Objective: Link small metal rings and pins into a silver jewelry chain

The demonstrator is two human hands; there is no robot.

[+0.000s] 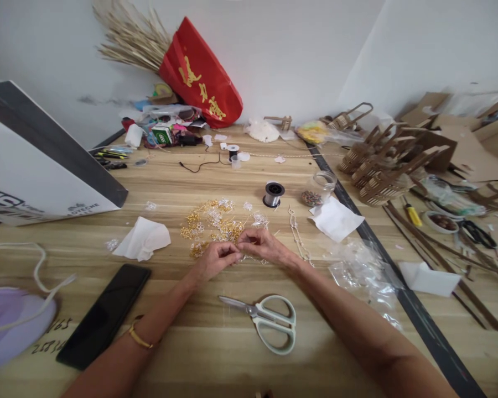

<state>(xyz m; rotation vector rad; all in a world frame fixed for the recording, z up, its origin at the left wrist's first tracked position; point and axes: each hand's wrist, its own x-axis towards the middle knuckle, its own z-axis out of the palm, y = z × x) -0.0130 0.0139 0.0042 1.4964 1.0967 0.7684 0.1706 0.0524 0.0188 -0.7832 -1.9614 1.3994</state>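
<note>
My left hand and my right hand meet fingertip to fingertip over the near edge of a pile of small gold and silver beads or findings. Both are closed in a pinch. Whatever they hold is too small to make out. Just right of the pile lies a strand of linked pieces. Below my hands, scissors with pale handles rest with their blades pointing left. A spool of thin wire stands beyond my right hand.
A black phone and a white cloth lie left. On the right are a glass jar with beads, white paper, clear plastic bags and small woven baskets. A large box stands at left.
</note>
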